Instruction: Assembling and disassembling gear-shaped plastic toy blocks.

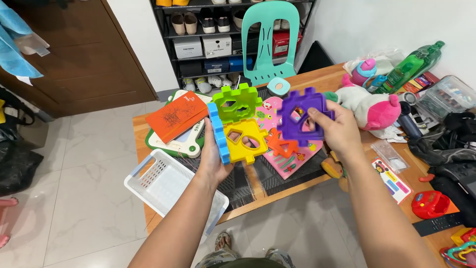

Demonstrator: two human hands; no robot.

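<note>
Above a cluttered table (pixel 317 79): left hand (pixel 214 154) gripping a half-built shape-sorter cube (pixel 237 126) of blue, green and yellow panels, fingers wrapped behind; right hand (pixel 337 130) pinching a loose purple panel (pixel 300 116) just beside it. Likely risk: misaligned tabs popping joined panels apart.

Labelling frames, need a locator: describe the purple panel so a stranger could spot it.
Start at the wooden table strewn with toys, then find the right hand raised above the pink heart-shaped board. In its grip is the purple panel: a flat plastic square with notched edges and cut-out shapes, the only purple one, apart from the joined green, yellow and blue panels.
</note>
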